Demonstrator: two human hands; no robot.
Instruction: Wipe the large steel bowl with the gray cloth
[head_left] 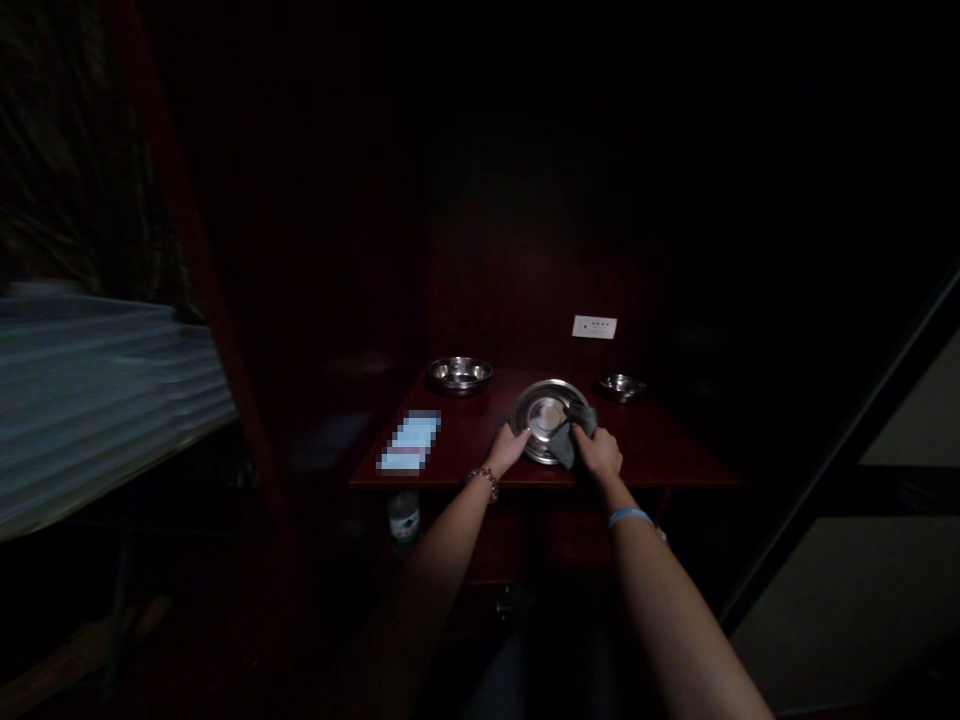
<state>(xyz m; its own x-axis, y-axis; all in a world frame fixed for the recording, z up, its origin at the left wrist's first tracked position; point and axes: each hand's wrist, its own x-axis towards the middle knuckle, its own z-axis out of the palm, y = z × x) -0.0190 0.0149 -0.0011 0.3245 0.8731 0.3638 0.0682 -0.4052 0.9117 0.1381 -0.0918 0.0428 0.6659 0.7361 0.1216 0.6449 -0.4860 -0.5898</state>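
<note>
A round, shiny metal plate (541,412) is tilted toward me above the front part of the dark red desk (465,465). My left hand (508,447) grips its lower left rim, thumb over the inner side. In my right hand (600,452) is a grey cloth (564,446), pressed against the plate's right side and hanging over its lower edge. The right fingers are closed around the cloth and partly hidden. Behind the plate, to the left, stands a metal bowl (460,376). A smaller metal dish (622,387) sits at the back right.
A pixelated bright panel (409,441) lies on the desk's left. Below the desk's front edge stands a bottle (404,520). The back wall carries a white socket plate (595,327). Stacked pale, ridged items (105,400) fill the left side, beyond a red upright panel.
</note>
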